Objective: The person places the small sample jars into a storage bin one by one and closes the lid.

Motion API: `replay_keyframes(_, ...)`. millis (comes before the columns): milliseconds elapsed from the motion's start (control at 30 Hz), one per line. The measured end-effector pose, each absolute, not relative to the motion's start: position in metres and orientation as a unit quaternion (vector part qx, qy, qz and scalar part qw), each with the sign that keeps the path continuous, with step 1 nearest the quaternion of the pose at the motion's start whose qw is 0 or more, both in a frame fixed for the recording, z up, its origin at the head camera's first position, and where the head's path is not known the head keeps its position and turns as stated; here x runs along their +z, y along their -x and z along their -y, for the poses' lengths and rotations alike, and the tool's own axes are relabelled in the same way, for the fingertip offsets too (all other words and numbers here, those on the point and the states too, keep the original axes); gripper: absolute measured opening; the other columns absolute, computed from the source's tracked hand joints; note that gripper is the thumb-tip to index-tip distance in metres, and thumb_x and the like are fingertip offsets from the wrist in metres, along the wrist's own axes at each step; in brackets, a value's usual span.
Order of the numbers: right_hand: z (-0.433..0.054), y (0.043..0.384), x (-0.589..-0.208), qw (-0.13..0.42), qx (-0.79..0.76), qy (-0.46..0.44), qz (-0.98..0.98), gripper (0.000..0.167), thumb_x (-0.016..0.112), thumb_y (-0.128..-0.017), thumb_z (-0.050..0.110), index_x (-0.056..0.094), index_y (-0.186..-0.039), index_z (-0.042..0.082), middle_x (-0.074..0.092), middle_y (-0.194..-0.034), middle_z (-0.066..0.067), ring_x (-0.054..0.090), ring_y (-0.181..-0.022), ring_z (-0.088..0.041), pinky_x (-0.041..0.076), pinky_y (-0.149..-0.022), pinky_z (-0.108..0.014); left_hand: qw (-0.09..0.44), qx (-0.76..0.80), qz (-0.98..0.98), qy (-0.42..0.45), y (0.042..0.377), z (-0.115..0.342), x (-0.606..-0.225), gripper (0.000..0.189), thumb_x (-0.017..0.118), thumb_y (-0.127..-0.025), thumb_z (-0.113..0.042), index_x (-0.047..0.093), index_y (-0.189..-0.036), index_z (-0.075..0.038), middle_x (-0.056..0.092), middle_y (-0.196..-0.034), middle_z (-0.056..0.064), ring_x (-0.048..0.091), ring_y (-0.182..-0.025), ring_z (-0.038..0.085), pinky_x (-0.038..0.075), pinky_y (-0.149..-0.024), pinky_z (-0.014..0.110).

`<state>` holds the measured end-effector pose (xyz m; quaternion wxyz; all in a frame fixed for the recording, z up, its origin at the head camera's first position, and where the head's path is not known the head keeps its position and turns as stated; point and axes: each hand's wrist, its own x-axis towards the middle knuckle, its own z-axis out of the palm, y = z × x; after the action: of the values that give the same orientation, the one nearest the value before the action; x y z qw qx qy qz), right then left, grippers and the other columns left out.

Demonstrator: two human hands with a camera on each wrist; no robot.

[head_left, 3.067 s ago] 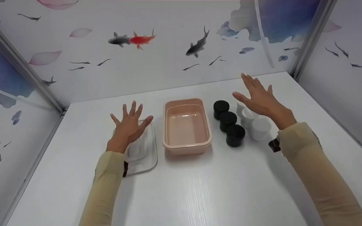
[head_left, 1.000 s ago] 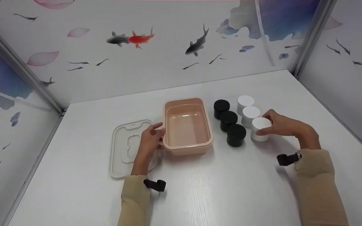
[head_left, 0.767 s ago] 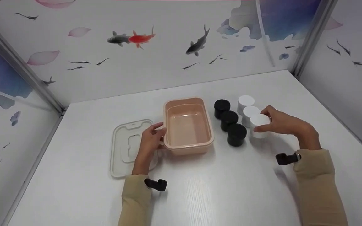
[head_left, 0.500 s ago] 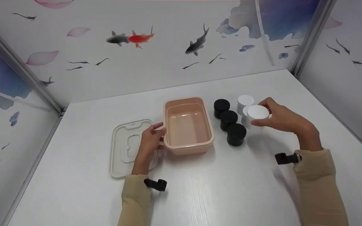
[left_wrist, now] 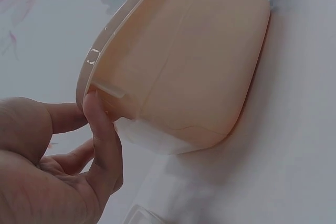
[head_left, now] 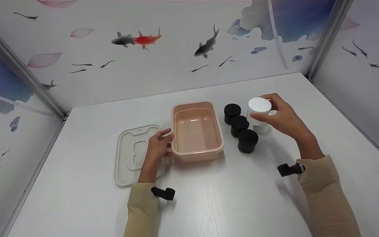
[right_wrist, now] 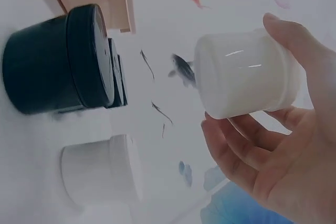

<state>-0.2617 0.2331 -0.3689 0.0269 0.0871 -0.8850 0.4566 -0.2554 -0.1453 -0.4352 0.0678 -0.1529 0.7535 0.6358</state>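
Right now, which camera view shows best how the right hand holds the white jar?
The right wrist view: the white jar fills it, gripped by the right hand. The head view shows the jar small, partly hidden by fingers. The left wrist view shows no jar.

Right hand (head_left: 283,118) holds a white jar (head_left: 259,110) lifted above the white table (head_left: 209,204), at 3 o'clock from the pink tub (head_left: 196,131). Left hand (head_left: 156,151) grips the tub's 9 o'clock rim, over a clear lid (head_left: 130,154). Three black jars (head_left: 240,126) stand between.
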Motion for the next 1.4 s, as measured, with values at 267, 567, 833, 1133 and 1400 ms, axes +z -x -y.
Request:
replay_keyframes(267, -0.21, 0.266, -0.374, 0.048, 0.511, -0.089, 0.854, 0.069, 0.076, -0.088, 0.039, 0.046, -0.145, 0.015, 0.056, -0.129, -0.007, 0.051, -0.112, -0.019, 0.05, -0.08, -0.019, 0.068, 0.634, -0.756, 0.149, 0.256, 0.146, -0.434, 0.048, 0.058, -0.102, -0.027, 0.047, -0.146, -0.016, 0.066, -0.128, 0.012, 0.07, -0.099, 0.023, 0.058, -0.065, 0.026)
replay_keyframes(567, -0.195, 0.267, -0.378, 0.011, 0.547, -0.075, 0.834, 0.069, 0.075, -0.089, 0.038, 0.045, -0.147, 0.015, 0.054, -0.134, -0.008, 0.052, -0.112, -0.017, 0.051, -0.08, -0.02, 0.07, 0.642, -0.75, 0.143, 0.253, 0.146, -0.436, 0.042, 0.059, -0.101, -0.025, 0.053, -0.142, -0.016, 0.068, -0.124, 0.013, 0.07, -0.09, 0.019, 0.057, -0.062, 0.026)
replay_keyframes(833, -0.175, 0.277, -0.373, -0.038, 0.599, -0.096, 0.794, 0.068, 0.074, -0.091, 0.032, 0.042, -0.149, 0.015, 0.05, -0.142, -0.008, 0.056, -0.115, -0.012, 0.055, -0.084, -0.019, 0.076, 0.64, -0.752, 0.142, 0.254, 0.147, -0.437, 0.044, 0.059, -0.101, -0.027, 0.052, -0.143, -0.018, 0.068, -0.128, 0.012, 0.07, -0.097, 0.022, 0.057, -0.064, 0.026)
replay_keyframes(1133, -0.152, 0.295, -0.351, -0.069, 0.593, -0.078, 0.799, 0.075, 0.073, -0.091, 0.032, 0.034, -0.152, 0.011, 0.048, -0.144, -0.013, 0.056, -0.114, -0.017, 0.057, -0.089, -0.024, 0.076, 0.644, -0.748, 0.142, 0.256, 0.148, -0.435, 0.043, 0.059, -0.101, -0.027, 0.052, -0.143, -0.019, 0.069, -0.124, 0.012, 0.069, -0.091, 0.018, 0.057, -0.066, 0.026)
replay_keyframes(1400, -0.128, 0.31, -0.334, -0.074, 0.56, -0.09, 0.821, 0.073, 0.075, -0.089, 0.023, 0.036, -0.149, 0.007, 0.044, -0.149, -0.018, 0.051, -0.126, -0.027, 0.053, -0.102, -0.038, 0.078, 0.638, -0.75, 0.153, 0.255, 0.147, -0.436, 0.043, 0.059, -0.101, -0.028, 0.052, -0.143, -0.019, 0.069, -0.125, 0.01, 0.069, -0.096, 0.02, 0.058, -0.067, 0.026)
